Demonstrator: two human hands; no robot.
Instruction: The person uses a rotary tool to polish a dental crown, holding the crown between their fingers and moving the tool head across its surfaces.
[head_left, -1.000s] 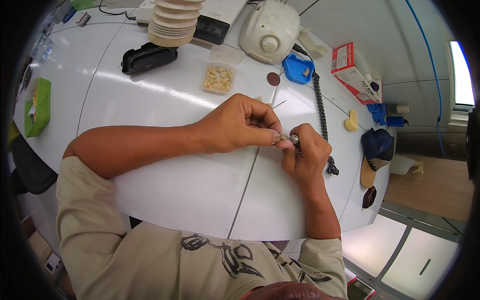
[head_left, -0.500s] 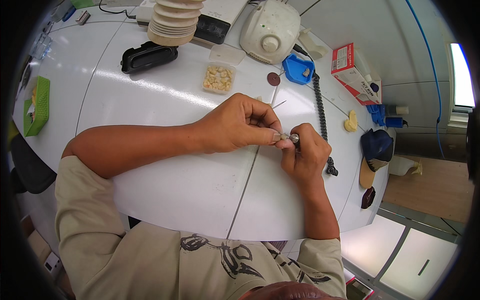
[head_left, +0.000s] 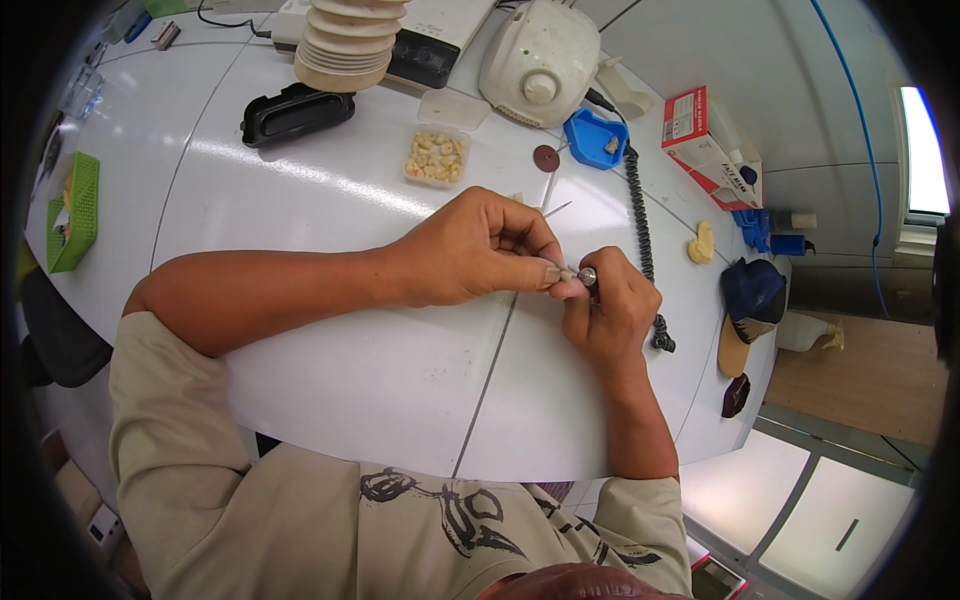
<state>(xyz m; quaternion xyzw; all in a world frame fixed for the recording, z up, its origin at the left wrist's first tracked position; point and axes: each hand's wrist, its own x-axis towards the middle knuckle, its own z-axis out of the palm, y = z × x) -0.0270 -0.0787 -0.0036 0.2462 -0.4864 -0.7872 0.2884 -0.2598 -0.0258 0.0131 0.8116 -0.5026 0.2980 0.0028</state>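
My left hand (head_left: pixel 470 250) is closed, pinching a small pale tooth-like piece (head_left: pixel 566 274) between thumb and fingertips. My right hand (head_left: pixel 618 305) is wrapped round a rotary handpiece (head_left: pixel 588 277), whose round metal nose shows beside the piece. Its tip is too small to make out, so I cannot tell whether it touches. The two hands meet at their fingertips above the white table (head_left: pixel 380 360). Just beyond my left fingers lies a thin pointed metal tool (head_left: pixel 559 209). Farther back, a clear plastic box (head_left: pixel 436 160) with its lid folded open holds several yellowish tooth-like pieces.
A black coiled cord (head_left: pixel 641 210) runs down right of my hands. Behind stand a white control unit (head_left: pixel 540 60), a blue tray (head_left: pixel 583 138), a dark red disc (head_left: pixel 546 158) and a ribbed hose (head_left: pixel 345 45). A cap (head_left: pixel 752 300) lies right, a green basket (head_left: pixel 82 215) left.
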